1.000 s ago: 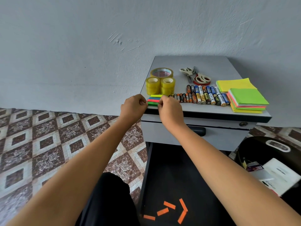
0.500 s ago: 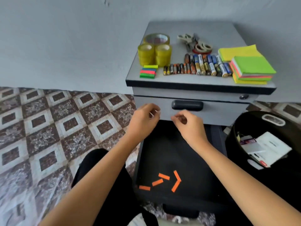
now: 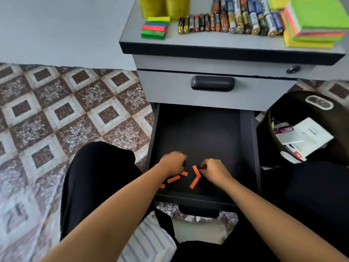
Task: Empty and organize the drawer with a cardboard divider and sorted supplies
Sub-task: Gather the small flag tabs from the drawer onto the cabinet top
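Note:
The black lower drawer (image 3: 247, 148) is pulled out, and several orange paper strips (image 3: 173, 179) lie near its front edge. My left hand (image 3: 172, 163) hovers over the left strips with curled fingers and nothing visible in it. My right hand (image 3: 214, 171), also curled, has its fingertips at the edge of the V-shaped pair of strips (image 3: 196, 172); whether it pinches one is unclear. On the cabinet top sit a row of batteries (image 3: 230, 17), a small stack of coloured flags (image 3: 154, 28), sticky note pads (image 3: 315, 19) and yellow tape rolls (image 3: 164, 6).
The grey upper drawer with a dark handle (image 3: 212, 83) is closed above the open one. A black bin (image 3: 272, 118) holding papers stands to the right. Patterned floor tiles (image 3: 75, 120) spread to the left. My knees flank the drawer front.
Both hands dropped from the cabinet top, past the upper drawer, down into the open drawer onto the orange strips. The view tilted downward.

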A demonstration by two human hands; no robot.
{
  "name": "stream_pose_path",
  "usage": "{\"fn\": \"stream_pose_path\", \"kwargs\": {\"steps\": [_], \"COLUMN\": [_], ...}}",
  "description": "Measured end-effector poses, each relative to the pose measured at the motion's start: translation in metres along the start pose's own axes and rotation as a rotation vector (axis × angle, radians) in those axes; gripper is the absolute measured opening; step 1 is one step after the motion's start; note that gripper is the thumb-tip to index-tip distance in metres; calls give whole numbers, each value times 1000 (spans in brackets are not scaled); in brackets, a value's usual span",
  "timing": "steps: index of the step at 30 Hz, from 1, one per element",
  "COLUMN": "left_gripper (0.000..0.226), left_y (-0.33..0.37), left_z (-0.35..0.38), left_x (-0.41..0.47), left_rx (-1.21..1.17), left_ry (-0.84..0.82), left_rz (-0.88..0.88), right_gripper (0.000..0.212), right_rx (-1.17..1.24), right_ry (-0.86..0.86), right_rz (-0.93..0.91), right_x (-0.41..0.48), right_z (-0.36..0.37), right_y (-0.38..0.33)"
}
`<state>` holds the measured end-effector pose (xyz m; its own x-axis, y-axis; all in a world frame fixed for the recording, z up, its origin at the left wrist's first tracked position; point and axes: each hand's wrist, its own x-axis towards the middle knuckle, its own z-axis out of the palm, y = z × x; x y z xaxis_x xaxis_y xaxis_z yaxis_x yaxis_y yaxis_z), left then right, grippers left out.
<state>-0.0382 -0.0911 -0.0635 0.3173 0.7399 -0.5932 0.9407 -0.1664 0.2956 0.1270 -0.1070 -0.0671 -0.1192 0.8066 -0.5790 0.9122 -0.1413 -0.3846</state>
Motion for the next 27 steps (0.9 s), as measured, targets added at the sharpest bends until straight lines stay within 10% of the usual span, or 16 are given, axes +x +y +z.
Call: {"fn": "stream_pose_path", "kwargs": {"steps": [17,27], "left_gripper": [24,17], "left_y": [-7,-15], "left_z": [20,7], "left_x": [10,-2], "left_rx": [127,-86], "left_ry": [-85,-158], "left_rz": [-21,-16], "right_gripper": [16,24], "right_rx": [105,-413], "right_ry": [38,-266], "right_rz": [-43,-572], "right_x": [23,15], "right_z": [25,12], "right_y": [5,16]}}
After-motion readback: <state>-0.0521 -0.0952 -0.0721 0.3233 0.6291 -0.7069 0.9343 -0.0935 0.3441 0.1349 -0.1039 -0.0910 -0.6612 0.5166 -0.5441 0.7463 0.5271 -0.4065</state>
